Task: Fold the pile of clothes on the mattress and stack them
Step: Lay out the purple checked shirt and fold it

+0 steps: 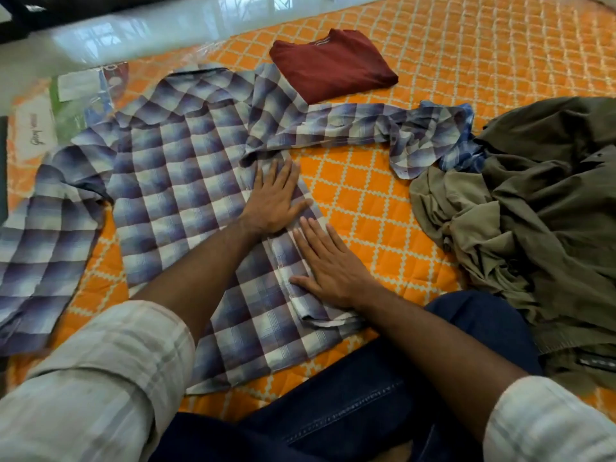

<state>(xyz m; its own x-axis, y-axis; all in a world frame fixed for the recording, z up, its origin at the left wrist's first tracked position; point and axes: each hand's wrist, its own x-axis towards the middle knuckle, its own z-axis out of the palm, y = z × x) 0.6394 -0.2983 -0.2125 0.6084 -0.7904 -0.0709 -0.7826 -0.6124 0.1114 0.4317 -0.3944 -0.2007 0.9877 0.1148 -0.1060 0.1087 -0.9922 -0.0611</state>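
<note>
A blue and white checked shirt (173,181) lies spread flat on the orange patterned mattress (366,201), one sleeve stretched right, the other at the left. My left hand (275,198) presses flat on the shirt's right edge, fingers straight. Just below it, my right hand (328,265) also lies flat on the same edge near the hem. A folded maroon garment (330,65) sits beyond the shirt. A crumpled pile of olive green clothes (533,211) lies at the right, touching the shirt's right sleeve end.
The mattress's far left edge meets a glossy white floor (150,31). Plastic wrap with a printed label (66,108) covers the mattress corner at the left. My knee in dark jeans (366,395) rests on the mattress at the bottom.
</note>
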